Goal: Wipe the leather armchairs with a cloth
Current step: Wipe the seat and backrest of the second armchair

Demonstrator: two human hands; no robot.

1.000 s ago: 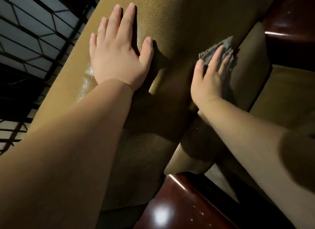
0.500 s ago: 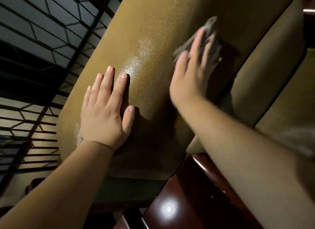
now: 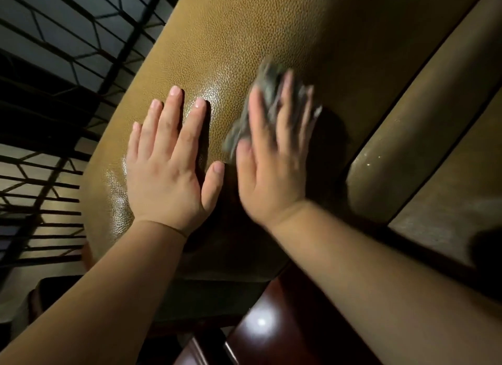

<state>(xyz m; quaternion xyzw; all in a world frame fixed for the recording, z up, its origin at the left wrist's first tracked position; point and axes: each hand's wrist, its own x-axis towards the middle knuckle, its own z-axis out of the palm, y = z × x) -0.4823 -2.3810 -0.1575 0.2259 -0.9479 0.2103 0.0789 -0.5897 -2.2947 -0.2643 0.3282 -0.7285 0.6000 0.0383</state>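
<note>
Left hand: flat on the tan leather armchair, fingers straight, slightly spread.
Right hand: blurred, straight fingers pressing the cloth.
Cloth: grey, under right fingers, against the leather.

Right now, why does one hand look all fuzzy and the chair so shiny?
Head view: the right hand and grey cloth are smeared by motion blur; the left hand is sharp; glare glints on the leather armchair and the dark wood.

Both hands laid flat on armchair back: left hand left of right hand; cloth pinned under right hand; seat cushion at right.
</note>
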